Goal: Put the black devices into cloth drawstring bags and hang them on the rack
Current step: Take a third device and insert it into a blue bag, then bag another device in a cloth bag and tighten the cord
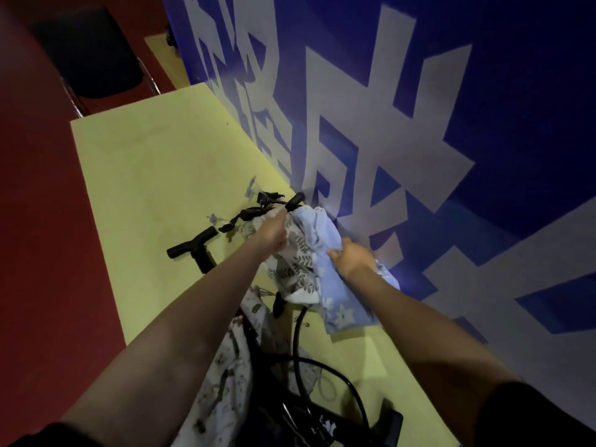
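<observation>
My left hand (pixel 272 232) grips the top of a white leaf-print cloth bag (pixel 295 269) at the middle of the yellow-green table (pixel 154 169). My right hand (pixel 353 258) holds a light blue flowered cloth bag (pixel 342 304) right beside it. A black device with straps (pixel 258 209) lies just beyond my left hand, one black end (pixel 295 200) poking up by the bags. A black T-shaped device (pixel 193 248) lies to the left of my left forearm. No rack is in view.
A blue wall with large white characters (pixel 387 124) runs along the table's right side. More patterned cloth (pixel 225 366) and black cables and gear (pixel 322 398) lie near me. A black chair (pixel 90 53) stands on the red floor at far left.
</observation>
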The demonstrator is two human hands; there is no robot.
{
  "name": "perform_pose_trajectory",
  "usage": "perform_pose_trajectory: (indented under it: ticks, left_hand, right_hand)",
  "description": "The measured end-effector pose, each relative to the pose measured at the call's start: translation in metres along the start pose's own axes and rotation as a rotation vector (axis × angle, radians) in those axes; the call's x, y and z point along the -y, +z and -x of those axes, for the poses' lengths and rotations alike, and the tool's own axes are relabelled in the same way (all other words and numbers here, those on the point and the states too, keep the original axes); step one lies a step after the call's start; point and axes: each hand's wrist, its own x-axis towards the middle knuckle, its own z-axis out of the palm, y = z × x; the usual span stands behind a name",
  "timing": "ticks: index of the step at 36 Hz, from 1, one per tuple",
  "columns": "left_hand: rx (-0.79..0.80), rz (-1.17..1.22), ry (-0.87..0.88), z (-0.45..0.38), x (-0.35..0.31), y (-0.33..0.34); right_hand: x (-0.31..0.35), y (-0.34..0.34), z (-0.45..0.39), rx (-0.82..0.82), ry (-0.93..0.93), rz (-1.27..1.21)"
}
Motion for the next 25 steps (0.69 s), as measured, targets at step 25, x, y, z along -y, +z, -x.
perform_pose_trajectory:
  ticks: [25]
  left_hand:
    - [-0.13, -0.7, 0.394, 0.157, 0.173, -0.114]
  right_hand:
    - [0.009, 0.073, 0.171, 0.001, -0.336, -0.384]
